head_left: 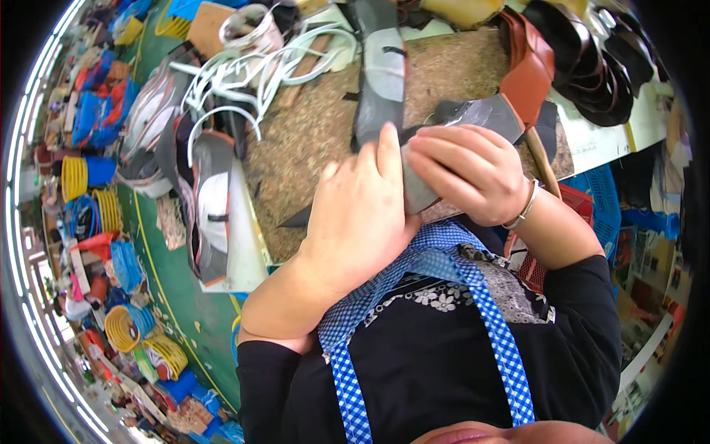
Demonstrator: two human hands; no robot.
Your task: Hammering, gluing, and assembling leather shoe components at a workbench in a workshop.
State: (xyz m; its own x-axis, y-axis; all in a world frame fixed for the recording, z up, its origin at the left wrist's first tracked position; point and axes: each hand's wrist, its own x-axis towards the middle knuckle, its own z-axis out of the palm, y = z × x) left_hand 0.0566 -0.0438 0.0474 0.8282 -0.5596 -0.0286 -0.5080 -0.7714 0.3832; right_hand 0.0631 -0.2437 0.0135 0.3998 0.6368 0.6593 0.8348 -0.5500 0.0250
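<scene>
Both of my hands meet over a grey insole [492, 117] above a worn, speckled work board. My right hand [473, 172], with a bracelet at the wrist, has its fingers bent together over the insole's upper face. My left hand [362, 211] grips the insole's left edge, its index finger pointing away from me and its thumb low near the edge. Just beyond my left fingertips lies a second grey insole [383, 70] with a pale patch and a small black strip. A dark pointed piece [296, 220] shows beside my left wrist, partly hidden.
White straps [266, 66] lie tangled at the back left, near a whitish pot [250, 29]. More insoles [214, 211] overhang the left table edge. Brown leather uppers [526, 70] and dark ones [592, 74] stand back right. A wooden handle [543, 164] lies beside my right wrist.
</scene>
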